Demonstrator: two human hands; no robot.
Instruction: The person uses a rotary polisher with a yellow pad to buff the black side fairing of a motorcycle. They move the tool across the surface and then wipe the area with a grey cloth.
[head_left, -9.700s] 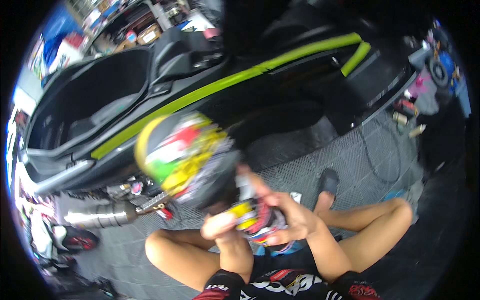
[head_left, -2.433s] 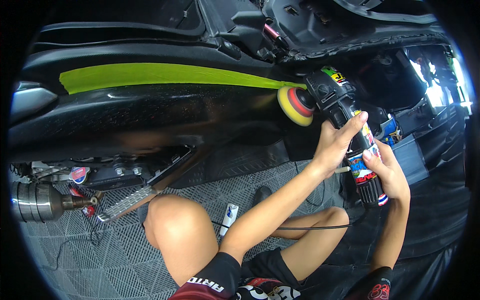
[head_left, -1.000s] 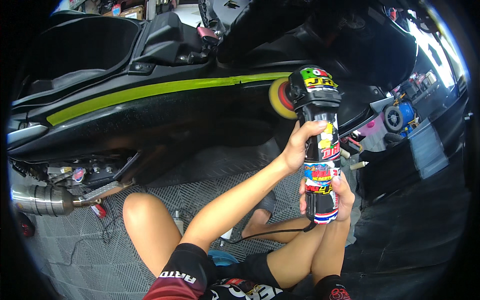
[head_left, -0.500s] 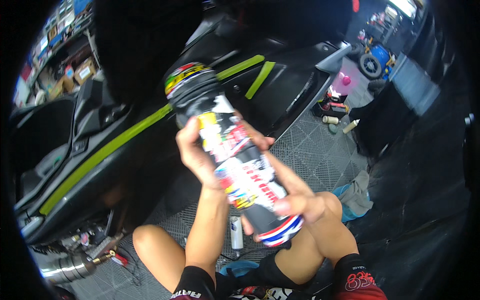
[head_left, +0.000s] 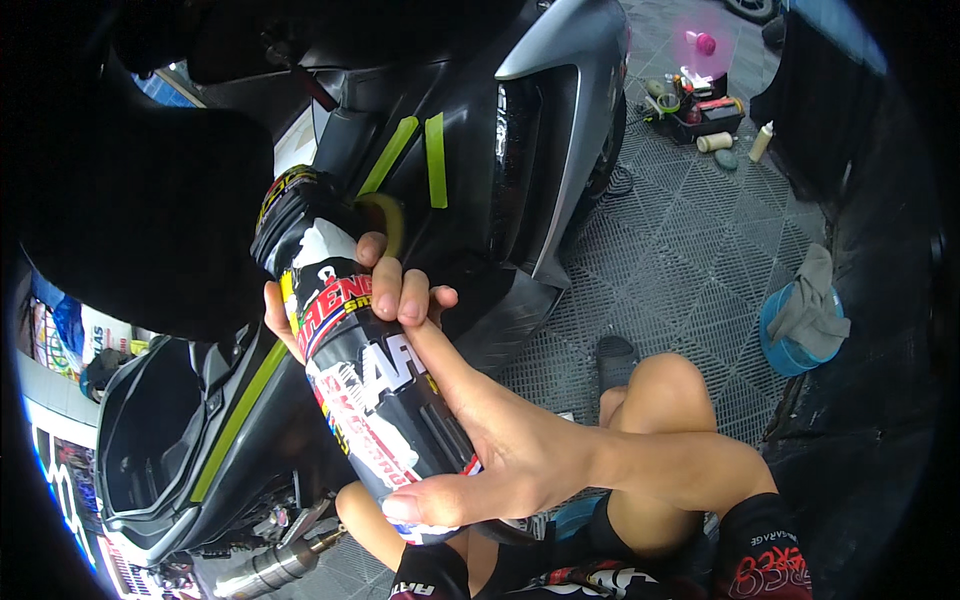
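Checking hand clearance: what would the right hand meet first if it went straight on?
Probably the left hand's fingers, wrapped around the polisher just ahead of the right hand, though depth is unclear.

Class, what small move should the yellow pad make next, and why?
Probably ease the yellow pad slightly away from the green tape strip just above: in this view the pad's edge appears beside that strip's lower end, though contact can't be told. The right hand grips the polisher, so this seems manageable.

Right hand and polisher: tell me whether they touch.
Touching. The head view shows the right hand curled around the near end of the polisher, its thumb laid over the top.
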